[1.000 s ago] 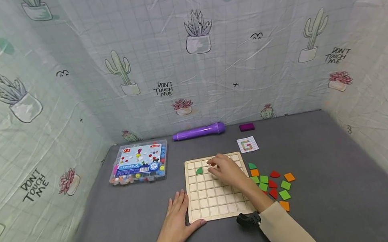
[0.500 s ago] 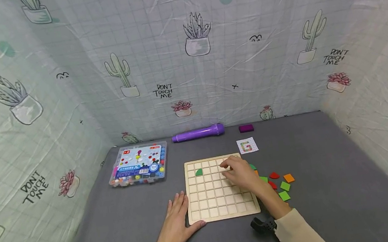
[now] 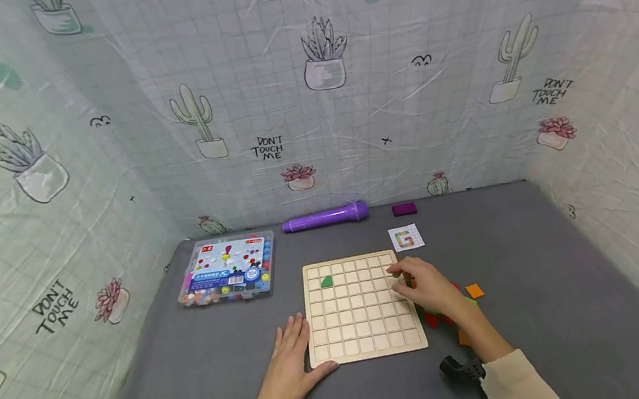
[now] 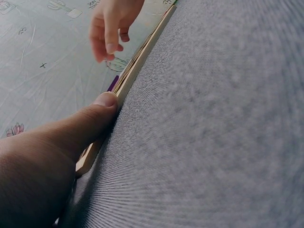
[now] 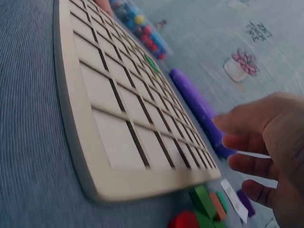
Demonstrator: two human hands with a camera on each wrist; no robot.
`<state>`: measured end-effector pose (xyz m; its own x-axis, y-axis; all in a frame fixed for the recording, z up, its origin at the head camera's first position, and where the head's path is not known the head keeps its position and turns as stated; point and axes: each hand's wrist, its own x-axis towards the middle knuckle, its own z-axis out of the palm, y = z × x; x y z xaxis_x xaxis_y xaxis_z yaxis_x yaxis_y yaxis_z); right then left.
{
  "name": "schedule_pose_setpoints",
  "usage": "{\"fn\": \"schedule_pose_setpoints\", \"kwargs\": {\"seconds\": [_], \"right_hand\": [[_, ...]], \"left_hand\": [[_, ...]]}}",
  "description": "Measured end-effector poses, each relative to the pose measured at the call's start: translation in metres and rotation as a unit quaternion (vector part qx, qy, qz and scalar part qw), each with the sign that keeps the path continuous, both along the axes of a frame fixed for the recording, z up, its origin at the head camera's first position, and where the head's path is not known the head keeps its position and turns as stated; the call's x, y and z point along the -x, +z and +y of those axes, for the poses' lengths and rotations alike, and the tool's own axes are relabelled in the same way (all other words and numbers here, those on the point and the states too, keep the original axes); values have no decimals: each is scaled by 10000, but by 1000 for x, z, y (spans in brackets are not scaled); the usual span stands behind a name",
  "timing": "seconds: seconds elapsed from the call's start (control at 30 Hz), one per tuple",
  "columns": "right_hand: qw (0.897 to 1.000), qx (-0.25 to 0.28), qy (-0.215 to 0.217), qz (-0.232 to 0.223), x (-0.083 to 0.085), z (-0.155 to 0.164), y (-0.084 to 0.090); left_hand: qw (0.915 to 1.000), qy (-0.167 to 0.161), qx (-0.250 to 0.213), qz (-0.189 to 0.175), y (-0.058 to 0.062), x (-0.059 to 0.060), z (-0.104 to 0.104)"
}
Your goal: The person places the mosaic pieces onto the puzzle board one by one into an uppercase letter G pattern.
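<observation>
A square wooden grid board (image 3: 354, 315) lies on the grey table, with one dark green quarter-circle tile (image 3: 326, 282) in a cell near its upper left. At the board's lower left corner rests my left hand (image 3: 285, 371), fingers straight beside the left edge. Its thumb (image 4: 92, 122) touches the near edge in the left wrist view. My right hand (image 3: 428, 286) hovers over the board's right edge, thumb and fingers apart, nothing between them. Beneath and beyond it are red tiles (image 3: 432, 320), an orange tile (image 3: 474, 291) and green tiles (image 5: 203, 202), partly hidden by the hand and forearm.
A small card (image 3: 406, 238) with a coloured G pattern lies behind the board's right corner. A purple microphone-shaped tube (image 3: 325, 217) and a purple block (image 3: 404, 209) lie along the back. Farther left sits a clear box (image 3: 226, 269) of coloured beads. Patterned cloth walls surround the table.
My right hand has moved right, from above the board's upper middle to its right edge, now covering several loose tiles. The left hand and the green quarter-circle have stayed put.
</observation>
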<state>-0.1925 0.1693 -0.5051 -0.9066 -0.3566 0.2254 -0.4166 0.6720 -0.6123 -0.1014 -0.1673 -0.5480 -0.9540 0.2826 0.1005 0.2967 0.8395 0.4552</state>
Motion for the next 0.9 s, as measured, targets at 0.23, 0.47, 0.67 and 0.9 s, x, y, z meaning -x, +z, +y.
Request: {"fn": "schedule_pose_setpoints", "kwargs": {"seconds": [0.23,0.47,0.67,0.9], "right_hand": [[9999,-92,8,-87,-6,22,-5],[9993,-269,-27,277,-9,38,-13],[9986,-399,-126,314,-13,47,-19],[9988,-406,-192,179,-15,52,-24]], "left_hand": [[10000,2,28,2,0,0,0],[10000,6,46,21,1,0,1],[9999,9,102,41,0,1,1],[10000,9,76,5,0,1,1]]}}
